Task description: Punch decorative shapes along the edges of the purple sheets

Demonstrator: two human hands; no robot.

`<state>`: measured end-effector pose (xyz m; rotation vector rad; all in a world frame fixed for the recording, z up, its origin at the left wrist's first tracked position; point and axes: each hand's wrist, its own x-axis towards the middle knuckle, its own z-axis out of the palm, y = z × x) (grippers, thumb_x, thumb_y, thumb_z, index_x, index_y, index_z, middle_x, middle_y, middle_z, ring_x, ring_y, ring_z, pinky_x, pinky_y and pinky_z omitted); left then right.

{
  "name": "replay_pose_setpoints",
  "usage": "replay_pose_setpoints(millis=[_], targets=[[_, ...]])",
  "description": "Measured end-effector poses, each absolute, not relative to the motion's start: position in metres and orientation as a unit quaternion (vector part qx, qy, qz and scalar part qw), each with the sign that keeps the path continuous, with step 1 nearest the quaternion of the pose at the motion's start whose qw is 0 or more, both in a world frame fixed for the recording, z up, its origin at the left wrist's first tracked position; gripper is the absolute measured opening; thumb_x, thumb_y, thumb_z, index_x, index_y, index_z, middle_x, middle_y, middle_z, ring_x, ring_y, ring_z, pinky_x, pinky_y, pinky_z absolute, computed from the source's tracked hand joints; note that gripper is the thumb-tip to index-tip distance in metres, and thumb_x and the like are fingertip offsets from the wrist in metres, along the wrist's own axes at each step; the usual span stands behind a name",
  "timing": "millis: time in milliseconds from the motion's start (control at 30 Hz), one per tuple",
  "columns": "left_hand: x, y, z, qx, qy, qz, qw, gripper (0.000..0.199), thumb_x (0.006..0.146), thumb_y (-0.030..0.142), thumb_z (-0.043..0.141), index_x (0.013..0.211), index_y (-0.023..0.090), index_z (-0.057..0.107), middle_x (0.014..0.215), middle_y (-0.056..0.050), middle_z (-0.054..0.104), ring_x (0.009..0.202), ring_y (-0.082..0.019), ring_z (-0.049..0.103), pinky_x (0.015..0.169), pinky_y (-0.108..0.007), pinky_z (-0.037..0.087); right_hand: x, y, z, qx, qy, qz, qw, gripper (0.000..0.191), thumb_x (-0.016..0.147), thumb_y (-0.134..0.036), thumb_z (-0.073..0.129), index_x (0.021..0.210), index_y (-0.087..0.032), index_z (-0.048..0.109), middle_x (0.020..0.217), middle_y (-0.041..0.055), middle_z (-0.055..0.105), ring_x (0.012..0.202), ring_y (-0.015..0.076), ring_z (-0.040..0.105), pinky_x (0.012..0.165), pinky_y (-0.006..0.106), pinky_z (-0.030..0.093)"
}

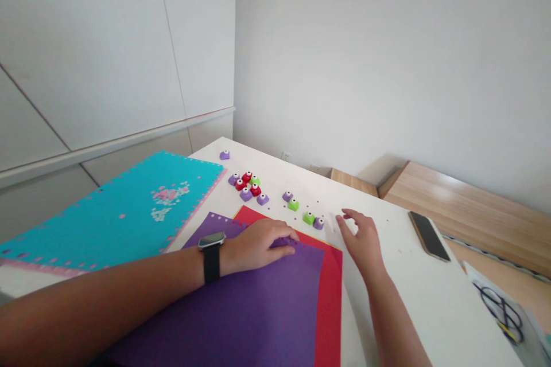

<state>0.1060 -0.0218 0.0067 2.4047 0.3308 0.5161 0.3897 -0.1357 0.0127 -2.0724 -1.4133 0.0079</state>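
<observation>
left hand on the purple sheet, right hand loose beside the punches

nearest, the purple sheet lies over a red sheet, its far edge dotted with small holes. the left hand rests flat near that edge, thumb a little apart from lightly bent fingers, gripping nothing visible; its forearm hides part of the sheet. the right hand is half spread and bare; whether it touches the white table i cannot tell. a phone lies to its right. four punches, purple and green, sit just left of its fingertips; more cluster beyond. the blue sheet at left bears pink and white paper bits.
</observation>
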Motion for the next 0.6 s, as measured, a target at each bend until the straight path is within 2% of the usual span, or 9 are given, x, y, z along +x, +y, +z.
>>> replay_pose_setpoints(millis=[67, 133, 200, 267, 400, 500, 600], targets=[[0.107, -0.022, 0.005, 0.916, 0.129, 0.196, 0.326, 0.019, 0.098, 0.034, 0.064, 0.113, 0.023, 0.071, 0.109, -0.004, 0.075, 0.104, -0.022, 0.068, 0.093, -0.029, 0.047, 0.409, -0.150, 0.026, -0.811, -0.513, -0.002, 0.281, 0.036, 0.093, -0.049, 0.052, 0.100, -0.022, 0.074, 0.096, 0.0118, 0.077, 0.091, 0.0321, 0.065, 0.083, 0.044, 0.046], [0.109, -0.023, 0.004, 0.916, 0.130, 0.191, 0.328, 0.016, 0.098, 0.032, 0.063, 0.109, 0.023, 0.071, 0.105, -0.003, 0.076, 0.100, -0.021, 0.069, 0.090, -0.028, 0.047, 0.427, -0.165, 0.037, -0.824, -0.507, 0.019, 0.252, 0.030, 0.090, -0.046, 0.056, 0.082, -0.024, 0.074, 0.079, 0.0094, 0.075, 0.073, 0.0296, 0.065, 0.071, 0.042, 0.044], [0.109, -0.023, 0.004, 0.916, 0.131, 0.188, 0.329, 0.014, 0.098, 0.030, 0.062, 0.107, 0.023, 0.071, 0.103, -0.002, 0.076, 0.098, -0.021, 0.070, 0.088, -0.028, 0.047, 0.439, -0.179, 0.045, -0.822, -0.520, 0.056, 0.224, 0.023, 0.085, -0.042, 0.061, 0.075, -0.025, 0.073, 0.072, 0.0063, 0.074, 0.065, 0.0267, 0.064, 0.066, 0.039, 0.043], [0.110, -0.023, 0.003, 0.914, 0.135, 0.189, 0.334, 0.014, 0.098, 0.029, 0.063, 0.107, 0.023, 0.071, 0.104, -0.002, 0.076, 0.099, -0.021, 0.070, 0.088, -0.028, 0.047, 0.447, -0.188, 0.048, -0.805, -0.549, 0.105, 0.199, 0.018, 0.082, -0.038, 0.062, 0.083, -0.026, 0.076, 0.078, 0.0053, 0.075, 0.068, 0.0255, 0.065, 0.068, 0.039, 0.046], [0.111, -0.022, 0.002, 0.910, 0.126, 0.190, 0.347, 0.023, 0.097, 0.024, 0.062, 0.119, 0.026, 0.068, 0.115, -0.003, 0.075, 0.107, -0.022, 0.069, 0.095, -0.032, 0.047, 0.453, -0.196, 0.042, -0.788, -0.581, 0.162, 0.123, 0.033, 0.078, -0.026, 0.062, 0.108, -0.024, 0.076, 0.103, 0.0085, 0.075, 0.083, 0.0258, 0.067, 0.079, 0.038, 0.049], [0.112, -0.022, 0.002, 0.907, 0.115, 0.190, 0.357, 0.032, 0.096, 0.021, 0.061, 0.127, 0.028, 0.064, 0.122, -0.003, 0.073, 0.114, -0.023, 0.067, 0.100, -0.034, 0.046, 0.451, -0.195, 0.034, -0.796, -0.583, 0.149, 0.070, 0.042, 0.073, -0.015, 0.064, 0.113, -0.021, 0.075, 0.112, 0.0107, 0.072, 0.098, 0.0269, 0.067, 0.087, 0.036, 0.049], [0.113, -0.021, 0.003, 0.904, 0.120, 0.184, 0.367, 0.035, 0.094, 0.022, 0.064, 0.129, 0.027, 0.064, 0.122, -0.004, 0.073, 0.112, -0.023, 0.067, 0.100, -0.034, 0.047, 0.446, -0.191, 0.027, -0.804, -0.578, 0.135, 0.028, 0.041, 0.071, -0.009, 0.064, 0.109, -0.021, 0.075, 0.112, 0.0109, 0.070, 0.104, 0.0272, 0.067, 0.092, 0.035, 0.047]])
